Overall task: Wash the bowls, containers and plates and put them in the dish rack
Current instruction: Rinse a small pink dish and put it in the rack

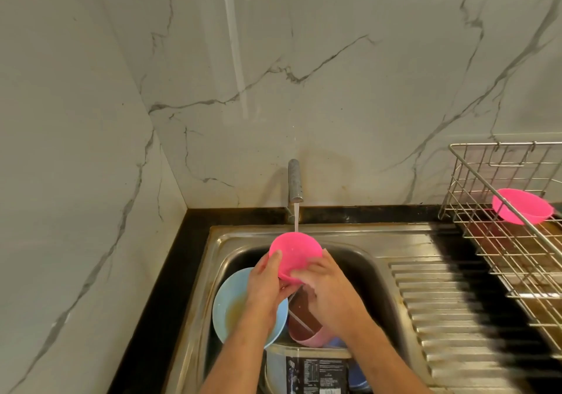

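The pink bowl (295, 249) you hold under the tap's stream (296, 217), over the sink's (359, 238) back edge, looks like light, wet, slippery plastic. Your left hand (267, 284) clamps its rim; your right hand (322, 287) seems to rub it, so pinch the rim firmly.

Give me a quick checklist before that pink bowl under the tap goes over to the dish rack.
1. Grip: both hands, left and right, hold the pink bowl: ok.
2. Water: tap running onto the bowl: ok.
3. Bowl rinsed clean: inside hidden: cannot tell.
4. Space in the dish rack: only one pink bowl in the visible part: ok.
5. Path over the drainboard: no obstacles visible: ok.
6. Sink backlog: blue bowl dirty: not ok.
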